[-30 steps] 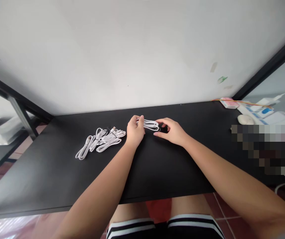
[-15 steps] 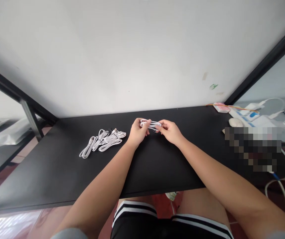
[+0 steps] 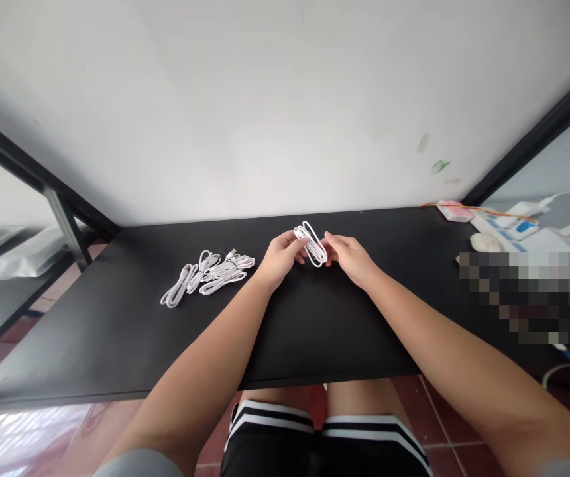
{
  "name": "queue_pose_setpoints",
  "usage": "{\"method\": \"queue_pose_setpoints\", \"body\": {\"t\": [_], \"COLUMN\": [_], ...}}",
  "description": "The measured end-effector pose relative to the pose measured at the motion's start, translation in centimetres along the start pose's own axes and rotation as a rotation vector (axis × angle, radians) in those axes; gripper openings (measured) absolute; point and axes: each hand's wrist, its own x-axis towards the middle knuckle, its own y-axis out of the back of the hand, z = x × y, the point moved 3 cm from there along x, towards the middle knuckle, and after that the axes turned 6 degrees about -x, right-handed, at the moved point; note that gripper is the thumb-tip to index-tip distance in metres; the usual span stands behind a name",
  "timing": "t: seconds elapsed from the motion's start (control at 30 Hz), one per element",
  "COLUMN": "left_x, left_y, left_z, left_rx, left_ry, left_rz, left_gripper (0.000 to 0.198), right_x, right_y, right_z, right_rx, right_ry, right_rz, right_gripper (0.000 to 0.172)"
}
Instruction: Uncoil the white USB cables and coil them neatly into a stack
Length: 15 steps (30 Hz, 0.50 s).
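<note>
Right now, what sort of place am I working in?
Probably an office-type workstation: a black desk against a white wall, a pile of bundled white cables on it, a computer mouse at right.

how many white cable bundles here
5: one bundle between left hand and right hand; about four in a pile left of them, overlapping, some maybe hidden.

Legible text: none in the head view.

Checked surface by surface. White cable coil: no marking can be made out. Loose white cables on the table: plain, connectors too small to read. Pink packet and blue-and-white boxes at the table's far right end: printed patches visible, characters too small and blurred to read. Green scrap on the wall: no letters discernible. Pixelated block: unreadable.
</note>
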Motion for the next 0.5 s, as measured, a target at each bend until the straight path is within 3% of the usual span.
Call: {"method": "queue_pose_setpoints", "body": {"t": [0.23,0.5], "left_x": [0.08,-0.21], "left_y": [-0.12,-0.24], "left_z": [-0.31,0.18], "left_rx": [0.156,0.306], "left_ry": [-0.027,-0.128], "left_rz": [-0.05,-0.109], "left_gripper": [0.015,0.027], "right_x": [-0.18,0.21], "right_y": [-0.27,-0.16], "right_z": [-0.13,0.15], "right_rx": [-0.095,-0.066], "right_ry": [-0.014,0.063], "right_rz": [-0.097,-0.086], "right_gripper": [0.035,0.033]}}
